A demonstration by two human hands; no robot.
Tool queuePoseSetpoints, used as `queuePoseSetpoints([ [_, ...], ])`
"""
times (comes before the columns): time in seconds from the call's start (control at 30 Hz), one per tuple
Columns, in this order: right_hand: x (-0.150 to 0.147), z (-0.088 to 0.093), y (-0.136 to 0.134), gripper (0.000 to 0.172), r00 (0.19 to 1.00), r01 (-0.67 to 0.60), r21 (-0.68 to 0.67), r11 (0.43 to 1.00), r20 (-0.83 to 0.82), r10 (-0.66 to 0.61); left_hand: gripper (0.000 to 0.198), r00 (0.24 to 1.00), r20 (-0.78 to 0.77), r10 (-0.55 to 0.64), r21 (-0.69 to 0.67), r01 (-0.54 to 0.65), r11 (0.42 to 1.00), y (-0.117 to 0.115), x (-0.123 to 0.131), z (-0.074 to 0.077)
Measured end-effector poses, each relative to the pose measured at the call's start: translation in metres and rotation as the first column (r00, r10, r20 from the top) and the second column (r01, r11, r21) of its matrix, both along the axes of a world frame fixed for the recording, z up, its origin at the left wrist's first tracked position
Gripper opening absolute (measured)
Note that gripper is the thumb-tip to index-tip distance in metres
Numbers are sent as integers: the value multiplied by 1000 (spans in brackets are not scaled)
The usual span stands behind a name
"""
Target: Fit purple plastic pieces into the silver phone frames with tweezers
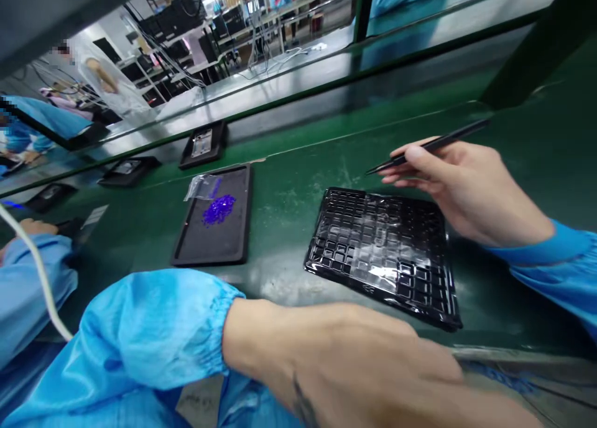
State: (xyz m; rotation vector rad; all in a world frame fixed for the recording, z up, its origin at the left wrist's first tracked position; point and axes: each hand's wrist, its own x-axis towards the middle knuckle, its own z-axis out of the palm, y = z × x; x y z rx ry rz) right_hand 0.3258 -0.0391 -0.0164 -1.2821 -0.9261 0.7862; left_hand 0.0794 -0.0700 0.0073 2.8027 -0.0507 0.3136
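Observation:
My right hand (480, 188) is closed around a pair of black tweezers (450, 137), whose thin tips point left above the far edge of a black plastic tray. This tray (336, 251), moulded with rows of small square pockets, lies on the green bench with clear, shiny film over part of it. In the foreground, my left hand (345, 347) reaches across in front of the tray, back upward and blurred. Its fingers are smeared by motion, so what they do cannot be made out. A dark streak beneath that hand is too blurred to name.
Left of the pocketed tray, a shallow black tray (214, 244) holds small purple pieces (219, 210) and a clear bag (201, 187). Smaller black trays (203, 143) stand along the back. A co-worker's sleeve (37, 285) and a white cable (40, 269) are at far left.

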Motion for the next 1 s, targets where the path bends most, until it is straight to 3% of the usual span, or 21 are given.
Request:
queuePoseSetpoints([
  [0.1,1,-7,1,21,999,-27,4,1000,24,27,35,995,77,-71,-65,76,995,32,-7,-4],
  [0.17,1,-14,3,26,997,-48,4,999,67,48,26,990,137,36,-143,-16,990,52,-13,-8],
  [0.27,2,-22,6,29,992,-71,-3,997,107,71,16,963,122,238,-311,-191,931,76,-12,-15],
  [0.37,2,-24,7,28,990,-84,-2,996,112,84,12,967,51,249,-348,-216,912,87,-3,-26],
  [0.47,2,-24,6,30,988,-93,-3,996,126,93,15,982,32,185,-219,-174,960,92,5,-41],
  [0.53,2,-25,5,33,986,-104,-7,995,128,104,20,985,59,160,2,-160,987,93,7,-52],
  [0.63,2,-26,6,35,985,-135,-13,991,108,135,29,993,75,90,395,-112,912,88,6,-60],
  [0.7,2,-27,7,36,985,-156,-31,987,70,158,31,996,74,57,529,-87,844,81,4,-59],
  [0.8,1,-28,7,38,985,-168,-53,984,21,169,33,989,97,115,557,-150,817,66,-3,-52],
  [0.87,-1,-28,4,40,983,-181,-50,982,14,182,46,987,76,145,538,-163,827,53,-11,-51],
  [0.93,-6,-27,-1,43,979,-203,-45,978,12,204,75,993,34,116,537,-116,836,39,-20,-57],
  [1.0,-10,-26,-5,45,973,-229,-48,972,15,230,83,996,30,81,582,-84,809,27,-26,-73],
])
